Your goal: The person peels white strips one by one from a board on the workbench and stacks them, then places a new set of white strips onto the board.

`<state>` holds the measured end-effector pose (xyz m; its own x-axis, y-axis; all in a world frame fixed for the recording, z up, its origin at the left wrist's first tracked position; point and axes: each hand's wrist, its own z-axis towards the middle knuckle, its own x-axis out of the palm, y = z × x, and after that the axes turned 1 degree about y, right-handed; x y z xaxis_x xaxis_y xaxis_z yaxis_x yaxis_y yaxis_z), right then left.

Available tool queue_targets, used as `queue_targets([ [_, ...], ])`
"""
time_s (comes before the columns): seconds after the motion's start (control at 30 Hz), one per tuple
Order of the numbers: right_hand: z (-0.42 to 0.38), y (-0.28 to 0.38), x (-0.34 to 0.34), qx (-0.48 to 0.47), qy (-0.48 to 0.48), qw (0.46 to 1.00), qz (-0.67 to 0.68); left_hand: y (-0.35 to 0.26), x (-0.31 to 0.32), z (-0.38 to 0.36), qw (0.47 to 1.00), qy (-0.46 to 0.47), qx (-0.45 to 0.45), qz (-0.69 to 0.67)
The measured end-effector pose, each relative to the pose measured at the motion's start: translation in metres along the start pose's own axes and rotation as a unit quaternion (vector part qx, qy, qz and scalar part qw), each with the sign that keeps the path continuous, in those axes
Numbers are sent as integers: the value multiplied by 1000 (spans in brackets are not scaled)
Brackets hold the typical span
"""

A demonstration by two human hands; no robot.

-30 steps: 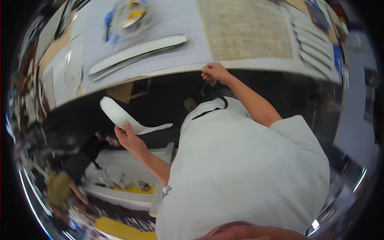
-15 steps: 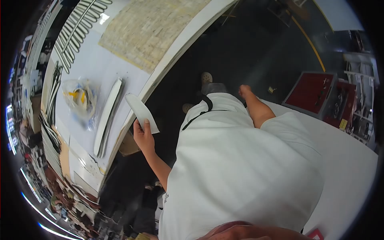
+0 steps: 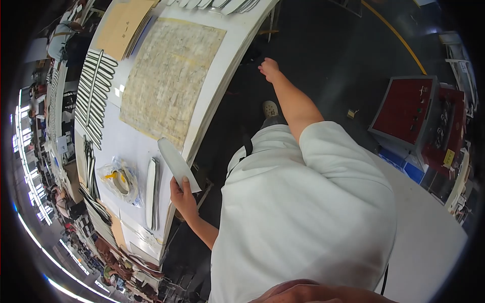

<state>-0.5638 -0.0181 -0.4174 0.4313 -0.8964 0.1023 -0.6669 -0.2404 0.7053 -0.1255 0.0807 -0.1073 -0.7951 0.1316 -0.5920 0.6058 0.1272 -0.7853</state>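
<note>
My left hand (image 3: 185, 201) pinches a white, slightly curved flat strip (image 3: 177, 164) by its lower end, thumb on top. The strip points up and away, over the edge of the white table (image 3: 134, 214). Close beside it on the table lies a stack of long narrow white strips with dark edges (image 3: 152, 194). Left of those sits a clear plastic bag (image 3: 132, 189) around a ring-shaped roll with yellow parts. My right hand (image 3: 269, 69) is stretched out ahead over the dark floor. Its fingers are curled in, and nothing shows in them.
A mottled beige sheet (image 3: 169, 76) covers part of the table, with brown cardboard sheets (image 3: 124, 28) beyond. Rows of dark-edged strips (image 3: 93, 96) line the far side. On the right stand a red-topped metal box (image 3: 406, 111) and a white surface (image 3: 424, 217).
My view has shifted forward along the table, bringing the cardboard and more strips into sight. My right arm has swung forward. The white strip stays in my left hand.
</note>
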Motion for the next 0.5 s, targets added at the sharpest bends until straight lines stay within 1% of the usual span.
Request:
queue_targets([
  [0.1, 47, -10, -1, -73, 25, 992, -97, -22, 14, 11, 1000, 3, 2, -30],
  [0.13, 39, 3, 4, -56, 57, 991, -110, -27, 22, 19, 999, 1, 6, -52],
  [0.2, -25, 19, 1, -15, 120, 983, -137, -37, 34, 33, 997, 24, 12, -77],
  [0.23, -49, 21, 2, -14, 199, 970, -140, -43, 42, 41, 995, 32, 15, -92],
  [0.27, -94, 44, 6, 18, 294, 930, -218, -53, 49, 49, 996, 40, 24, -71],
  [0.3, -121, 51, 9, 98, 422, 881, -192, -53, 56, 57, 992, 58, 19, -110],
  [0.33, -151, 64, 18, 160, 533, 811, -181, -57, 61, 64, 987, 92, 8, -130],
  [0.37, -178, 76, 28, 213, 626, 740, -122, -61, 65, 72, 981, 124, -4, -150],
  [0.4, -204, 87, 38, 209, 678, 700, -81, -65, 67, 79, 977, 159, -12, -140],
  [0.43, -213, 94, 54, 196, 661, 721, -78, -69, 68, 87, 972, 196, -18, -130],
  [0.47, -220, 99, 73, 180, 642, 741, -76, -71, 66, 96, 972, 221, -13, -75],
  [0.5, -224, 98, 91, 163, 624, 761, -75, -73, 63, 105, 968, 229, -33, -93],
])
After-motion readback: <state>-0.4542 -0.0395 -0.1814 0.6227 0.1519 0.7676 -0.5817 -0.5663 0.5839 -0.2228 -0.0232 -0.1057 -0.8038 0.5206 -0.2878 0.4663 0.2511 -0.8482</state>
